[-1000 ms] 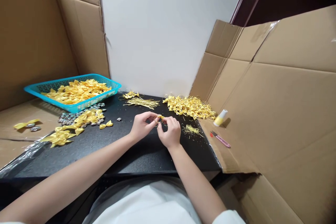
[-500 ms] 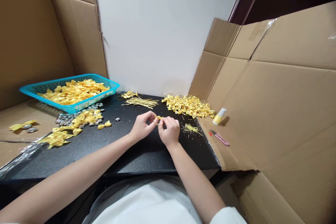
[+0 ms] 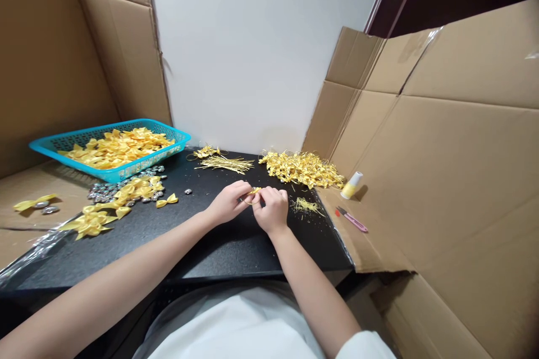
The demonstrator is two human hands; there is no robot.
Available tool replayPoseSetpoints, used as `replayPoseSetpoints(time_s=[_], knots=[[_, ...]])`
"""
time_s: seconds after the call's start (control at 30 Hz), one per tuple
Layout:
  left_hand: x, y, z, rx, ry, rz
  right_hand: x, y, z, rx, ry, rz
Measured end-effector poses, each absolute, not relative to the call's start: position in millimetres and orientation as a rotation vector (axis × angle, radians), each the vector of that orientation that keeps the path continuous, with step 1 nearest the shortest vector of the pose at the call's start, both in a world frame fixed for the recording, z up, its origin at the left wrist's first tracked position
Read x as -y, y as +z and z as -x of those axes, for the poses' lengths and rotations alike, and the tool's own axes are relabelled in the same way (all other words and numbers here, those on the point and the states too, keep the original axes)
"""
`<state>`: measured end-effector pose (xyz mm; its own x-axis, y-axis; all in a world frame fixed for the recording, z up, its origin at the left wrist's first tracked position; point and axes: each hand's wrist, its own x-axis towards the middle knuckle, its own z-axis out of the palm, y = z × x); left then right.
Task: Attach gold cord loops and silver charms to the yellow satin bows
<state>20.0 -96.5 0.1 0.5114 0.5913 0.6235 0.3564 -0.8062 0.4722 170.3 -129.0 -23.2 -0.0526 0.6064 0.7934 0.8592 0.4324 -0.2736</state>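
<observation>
Over the black tabletop [image 3: 202, 249] my two hands meet, fingertips close together. Between them is a small yellow ribbon bow [image 3: 255, 191], with a thin gold cord looping below it. My left hand [image 3: 229, 202] pinches the bow from the left, fingers closed. From the other side my right hand [image 3: 272, 208] is closed on it too, thumb and forefinger pressed together. Much of the bow is hidden by the fingers. Behind my hands lies a bundle of gold cords [image 3: 227, 164]. A heap of yellow bows with cord [image 3: 301, 169] is beyond my right hand.
A blue basket [image 3: 112, 175] of yellow bows stands at the left, with loose bows [image 3: 137, 188] and silver buttons [image 3: 105, 192] in front. At the right are cord scraps [image 3: 307, 206], a yellow thread spool [image 3: 351, 185] and pink snips [image 3: 354, 219]. Cardboard walls [image 3: 455, 179] flank the table.
My left hand has shifted its grip slightly, its fingers now lying flatter over the bow. My right hand stays almost where it was. The view has moved very little.
</observation>
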Motion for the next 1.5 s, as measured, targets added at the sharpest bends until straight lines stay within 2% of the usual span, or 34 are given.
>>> replayPoseSetpoints(time_s=[0.47, 0.83, 1.2, 1.5], knots=[[98.6, -0.2, -23.0, -0.814, 1.288, -2.328, 134.1, -9.6, -174.4, 1.637, -0.155, 1.121], [100.3, 0.6, -17.3, -0.713, 1.285, -2.5, 138.2, -11.4, -179.7, 1.725, -0.236, 1.041], [90.0, 4.9, -10.0, -0.592, 1.145, -2.78, 136.0, -11.1, -181.5, 1.815, -0.216, 1.058], [85.8, 6.4, -8.4, -0.565, 0.999, -2.782, 131.8, -11.3, -182.0, 1.813, -0.05, 1.038]])
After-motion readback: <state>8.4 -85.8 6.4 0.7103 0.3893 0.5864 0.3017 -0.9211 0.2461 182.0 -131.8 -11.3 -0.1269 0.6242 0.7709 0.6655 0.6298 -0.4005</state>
